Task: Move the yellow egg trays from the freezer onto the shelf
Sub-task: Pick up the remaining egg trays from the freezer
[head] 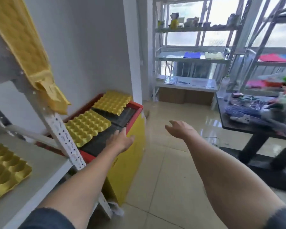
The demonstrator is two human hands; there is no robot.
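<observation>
A: Stock on the freezer (pixel 135 129)?

B: Two yellow egg trays on its dark lid. Near tray (pixel 87 127), close behind the shelf upright (pixel 64 138); far tray (pixel 112 103), at the back end by the wall. They sit apart, dark lid showing between them.

A: Stock on the shelf (pixel 45 166)?

B: One yellow tray (pixel 5 171), lying flat at the left. More yellow trays (pixel 23 42) hang over the upper level, tilted and blurred; count not readable.

A: Hands?

B: Left hand (pixel 121 139), grip wide, holding nothing, fingers spread over the lid's front edge, just beside the near tray and not touching it. Right hand (pixel 180 128), grip wide, holding nothing, out over the floor, well apart from the freezer.

A: Progress?

B: Judged partly done: at least one tray shelved, two left. The near tray looks the next pick.
</observation>
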